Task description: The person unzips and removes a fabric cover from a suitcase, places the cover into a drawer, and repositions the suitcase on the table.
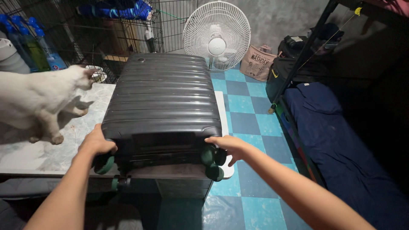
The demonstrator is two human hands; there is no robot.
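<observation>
Two hands grip the wheeled end of a black suitcase (164, 102) lying flat on a marble worktop (51, 149).

The left hand (97, 142) wraps the near left corner; the right hand (230, 147) holds the near right corner just above the green wheels (213, 164). The case lies wholly on the worktop, shut, not yet lifted. A white cat (38, 96) stands just beside it; a white fan (216, 36) stands on the floor beyond.

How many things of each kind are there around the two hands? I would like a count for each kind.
Black suitcase: 1
White cat: 1
White fan: 1
Blue spray bottles: 4
Pink bag: 1
Hands, left and right: 2
Total: 10
</observation>
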